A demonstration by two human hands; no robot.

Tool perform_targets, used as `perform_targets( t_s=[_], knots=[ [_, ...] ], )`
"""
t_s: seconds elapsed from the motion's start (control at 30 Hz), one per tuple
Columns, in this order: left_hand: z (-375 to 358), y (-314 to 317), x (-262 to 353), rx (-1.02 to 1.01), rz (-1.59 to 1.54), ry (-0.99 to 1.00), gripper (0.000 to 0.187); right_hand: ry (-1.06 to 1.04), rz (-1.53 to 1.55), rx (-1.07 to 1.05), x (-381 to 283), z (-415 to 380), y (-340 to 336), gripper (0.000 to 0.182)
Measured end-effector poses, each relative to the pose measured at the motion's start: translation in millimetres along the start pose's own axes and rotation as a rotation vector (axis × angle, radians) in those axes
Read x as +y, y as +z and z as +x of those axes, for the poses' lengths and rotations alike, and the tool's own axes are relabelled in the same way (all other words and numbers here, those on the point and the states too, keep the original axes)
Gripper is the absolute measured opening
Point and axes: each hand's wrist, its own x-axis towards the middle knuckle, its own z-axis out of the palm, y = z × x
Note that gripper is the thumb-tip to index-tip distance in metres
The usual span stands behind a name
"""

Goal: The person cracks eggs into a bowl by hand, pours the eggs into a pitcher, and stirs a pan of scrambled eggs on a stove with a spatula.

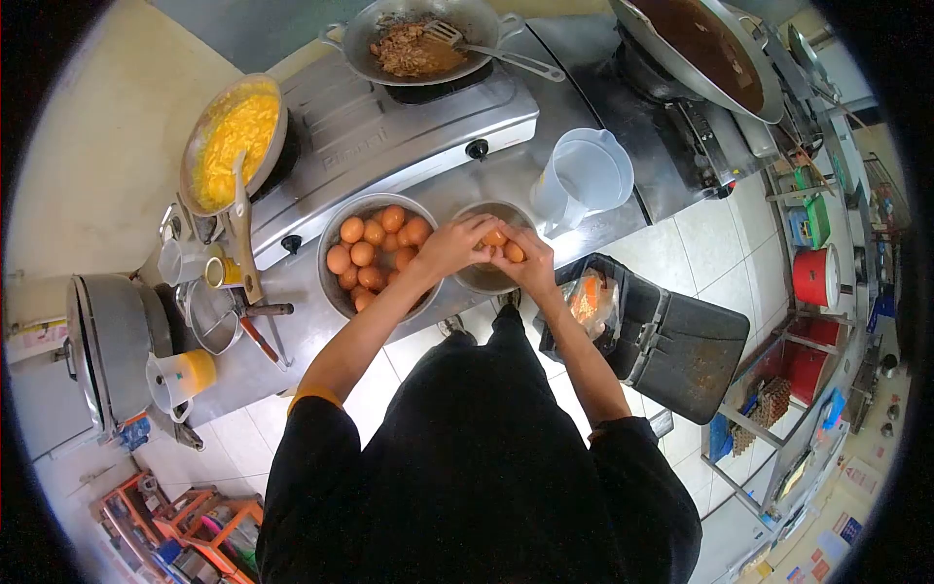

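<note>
Left hand and right hand grip egg between fingers, above small bowl — long axis unclear; second egg or shell half nearer right.

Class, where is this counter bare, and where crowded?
Bare: between the silver metal stove, translucent plastic jug and round metal bowl under the hands; also between the egg-filled metal bowl and slim red handle. Crowded: left end, around the round metal strainer.

White tiled floor; pale wall; metal shelving.
</note>
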Motion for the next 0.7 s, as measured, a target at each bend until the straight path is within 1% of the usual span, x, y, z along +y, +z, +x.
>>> perform_targets(
  t_s=[0.1,0.2,0.3,0.37,0.4,0.47,0.5,0.6,0.67,0.7],
  knots=[
    [1,-6,6,-0.02,-0.039,-0.017,0.049,0.006,0.001,-0.009,2,-3,-3,0.043],
    [0,-12,-15,-0.05,0.028,0.116,0.049,-0.024,-0.008,-0.042,9,-4,-10,0.042],
    [5,-19,-13,-0.067,0.062,0.167,0.05,-0.017,-0.063,-0.09,2,1,-20,0.042],
    [11,-29,-7,0.022,0.132,0.141,0.051,0.006,-0.125,-0.101,-9,2,-27,0.041],
    [15,-33,-3,0.068,0.166,0.129,0.051,0.018,-0.136,-0.047,-14,3,-30,0.041],
    [20,-40,17,0.171,-0.059,-0.101,0.05,0.045,-0.159,0.064,-24,3,-34,0.042],
    [21,-40,30,0.22,-0.174,-0.217,0.049,0.116,-0.117,0.107,-31,1,-35,0.042],
    [20,-22,73,0.144,-0.63,-0.331,0.043,0.312,-0.004,0.252,-48,-18,-33,0.044],
    [20,-8,103,0.08,-0.639,-0.266,0.048,0.42,0.031,0.387,-52,-45,-40,0.045],
    [23,2,116,0.048,-0.648,-0.232,0.051,0.513,0.079,0.482,-62,-56,-48,0.048]
  ],
)
